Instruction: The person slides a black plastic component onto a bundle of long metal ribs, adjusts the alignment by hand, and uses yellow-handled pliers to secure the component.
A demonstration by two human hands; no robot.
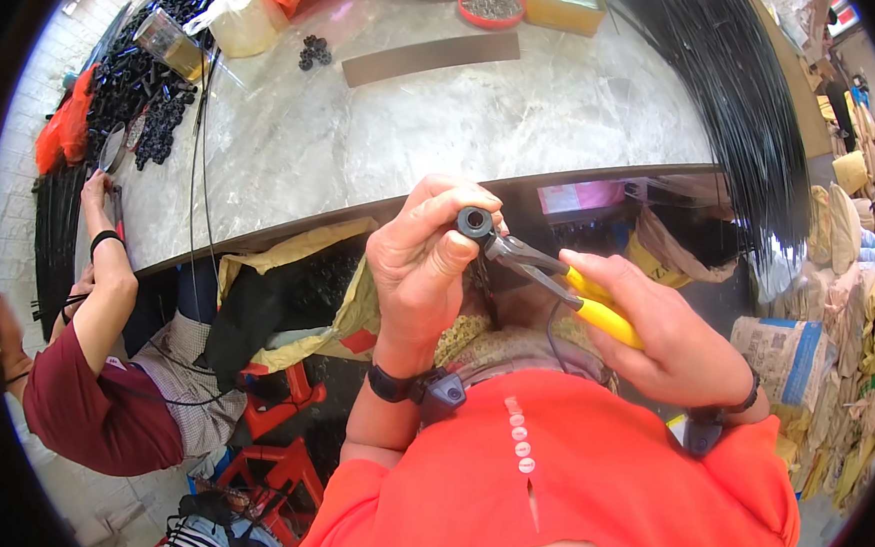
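My left hand (413,262) is closed, pinching a black round part with a hole in its end (463,226) between thumb and fingers, just off the table's front edge. The hole faces up toward me. In my right hand (669,333) is a pair of pliers with yellow handles (610,324), the fingers wrapped around the grips. The metal jaws touch or nearly touch the right side of the black part; whether they grip anything there I cannot make out. Below my left hand, the rest of what it holds is mostly hidden.
On the grey table (568,101) lie a flat strip (431,59), a small cluster of black parts (316,53), a red bowl of small metal pieces (464,9) and a yellow box (565,17). Long black strands (752,122) hang rightward. A co-worker (100,383) sits left, near red stools (285,475).
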